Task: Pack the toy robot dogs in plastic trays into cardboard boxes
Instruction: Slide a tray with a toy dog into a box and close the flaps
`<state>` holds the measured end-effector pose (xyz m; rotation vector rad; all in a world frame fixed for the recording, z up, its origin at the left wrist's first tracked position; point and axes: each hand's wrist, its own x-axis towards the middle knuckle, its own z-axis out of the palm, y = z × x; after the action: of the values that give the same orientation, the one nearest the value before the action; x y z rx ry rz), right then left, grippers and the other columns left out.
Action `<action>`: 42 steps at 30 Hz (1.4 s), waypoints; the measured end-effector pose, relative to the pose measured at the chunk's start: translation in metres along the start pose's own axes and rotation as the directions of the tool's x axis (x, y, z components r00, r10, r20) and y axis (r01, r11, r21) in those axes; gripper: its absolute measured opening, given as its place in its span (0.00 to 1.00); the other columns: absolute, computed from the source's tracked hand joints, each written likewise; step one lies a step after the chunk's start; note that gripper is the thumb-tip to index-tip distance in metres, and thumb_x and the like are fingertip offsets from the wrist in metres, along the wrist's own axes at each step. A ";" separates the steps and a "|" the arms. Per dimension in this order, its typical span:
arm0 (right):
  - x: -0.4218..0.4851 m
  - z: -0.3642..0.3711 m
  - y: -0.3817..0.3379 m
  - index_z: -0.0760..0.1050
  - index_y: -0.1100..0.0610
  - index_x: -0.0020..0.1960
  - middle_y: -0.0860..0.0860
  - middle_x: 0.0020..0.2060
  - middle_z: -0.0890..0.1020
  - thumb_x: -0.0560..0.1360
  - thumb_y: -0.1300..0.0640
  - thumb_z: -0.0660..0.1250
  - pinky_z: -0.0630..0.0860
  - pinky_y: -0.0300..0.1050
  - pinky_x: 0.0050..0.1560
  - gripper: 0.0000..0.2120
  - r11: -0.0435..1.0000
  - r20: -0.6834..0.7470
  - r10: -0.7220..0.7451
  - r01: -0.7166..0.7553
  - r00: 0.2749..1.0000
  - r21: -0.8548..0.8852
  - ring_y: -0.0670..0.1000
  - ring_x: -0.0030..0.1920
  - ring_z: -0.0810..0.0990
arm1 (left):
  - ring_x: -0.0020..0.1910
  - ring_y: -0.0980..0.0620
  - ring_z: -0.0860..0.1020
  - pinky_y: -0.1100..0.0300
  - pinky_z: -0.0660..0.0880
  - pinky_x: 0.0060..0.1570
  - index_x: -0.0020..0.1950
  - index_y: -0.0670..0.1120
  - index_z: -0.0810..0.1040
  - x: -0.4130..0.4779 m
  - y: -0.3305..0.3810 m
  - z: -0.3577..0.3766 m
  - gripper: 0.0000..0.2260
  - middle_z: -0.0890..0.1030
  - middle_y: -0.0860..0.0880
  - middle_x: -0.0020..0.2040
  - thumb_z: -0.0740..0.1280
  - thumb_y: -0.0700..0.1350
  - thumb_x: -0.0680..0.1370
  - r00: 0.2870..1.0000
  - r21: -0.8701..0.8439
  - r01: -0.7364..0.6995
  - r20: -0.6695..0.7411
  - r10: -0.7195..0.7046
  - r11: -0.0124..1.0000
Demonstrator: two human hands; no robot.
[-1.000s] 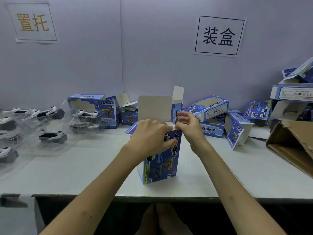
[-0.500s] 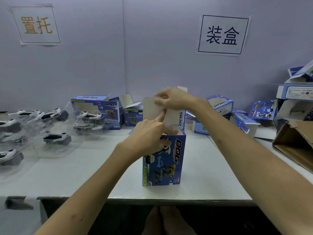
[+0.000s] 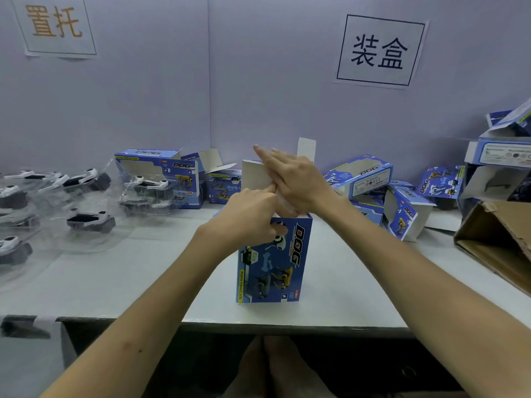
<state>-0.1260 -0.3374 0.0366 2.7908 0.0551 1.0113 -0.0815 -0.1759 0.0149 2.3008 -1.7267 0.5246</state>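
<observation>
A blue cardboard box [image 3: 275,262] printed DOG stands upright near the table's front edge, its top flap [image 3: 254,175] raised. My left hand [image 3: 247,216] grips the box's upper left corner, index finger reaching up to the flap. My right hand [image 3: 293,179] lies with straight fingers flat against the flap, pressing it over the opening. What is inside the box is hidden. Several toy robot dogs in clear plastic trays [image 3: 92,219] lie on the left of the table.
Several open blue boxes [image 3: 365,176] lie along the back wall and at the right. One box [image 3: 161,173] stands behind a trayed dog [image 3: 149,188]. A brown carton [image 3: 500,242] sits at the right edge. Two paper signs hang on the wall.
My right hand went from the box's top edge up to the flap and now lies flat on it, folding it down. My left hand stayed on the box's upper corner.
</observation>
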 end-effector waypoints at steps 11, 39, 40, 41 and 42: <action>0.016 -0.035 -0.009 0.81 0.60 0.59 0.60 0.48 0.84 0.84 0.47 0.56 0.70 0.45 0.43 0.21 0.938 0.201 0.206 -0.252 0.958 0.239 0.50 0.42 0.77 | 0.48 0.49 0.79 0.60 0.69 0.44 0.68 0.62 0.76 -0.008 0.000 0.009 0.16 0.82 0.54 0.61 0.67 0.53 0.80 0.993 -0.045 -0.029 -0.117 0.024 0.999; -0.047 -0.037 -0.039 0.73 0.44 0.70 0.45 0.66 0.79 0.85 0.57 0.58 0.70 0.46 0.69 0.18 0.731 0.361 0.110 -0.322 0.926 0.602 0.46 0.67 0.74 | 0.47 0.45 0.83 0.55 0.76 0.47 0.58 0.47 0.83 -0.030 -0.010 0.035 0.12 0.86 0.49 0.49 0.73 0.42 0.75 0.859 -0.008 -0.236 -0.468 0.205 0.972; -0.046 -0.037 -0.038 0.74 0.43 0.70 0.44 0.63 0.80 0.84 0.57 0.58 0.71 0.44 0.66 0.17 0.734 0.366 0.107 -0.322 0.924 0.598 0.45 0.64 0.75 | 0.50 0.45 0.82 0.52 0.76 0.52 0.59 0.45 0.83 -0.034 -0.009 0.041 0.12 0.85 0.48 0.51 0.73 0.42 0.75 0.842 -0.014 -0.221 -0.508 0.184 0.975; -0.045 -0.038 -0.037 0.74 0.43 0.69 0.43 0.61 0.80 0.84 0.57 0.58 0.72 0.42 0.63 0.17 0.739 0.371 0.102 -0.320 0.923 0.593 0.44 0.62 0.76 | 0.53 0.45 0.81 0.50 0.76 0.56 0.59 0.44 0.83 -0.040 -0.007 0.048 0.12 0.85 0.47 0.54 0.73 0.41 0.76 0.812 -0.012 -0.193 -0.564 0.153 0.981; -0.044 -0.038 -0.036 0.75 0.43 0.69 0.42 0.61 0.80 0.84 0.57 0.59 0.72 0.41 0.62 0.17 0.748 0.380 0.091 -0.315 0.921 0.584 0.44 0.61 0.76 | 0.56 0.46 0.80 0.48 0.74 0.60 0.60 0.43 0.83 -0.047 -0.005 0.057 0.12 0.84 0.47 0.56 0.72 0.41 0.76 0.770 -0.007 -0.162 -0.626 0.122 0.987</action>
<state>-0.1833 -0.2999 0.0316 3.6386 0.0526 0.6141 -0.0799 -0.1551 -0.0558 1.6642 -1.5358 1.1022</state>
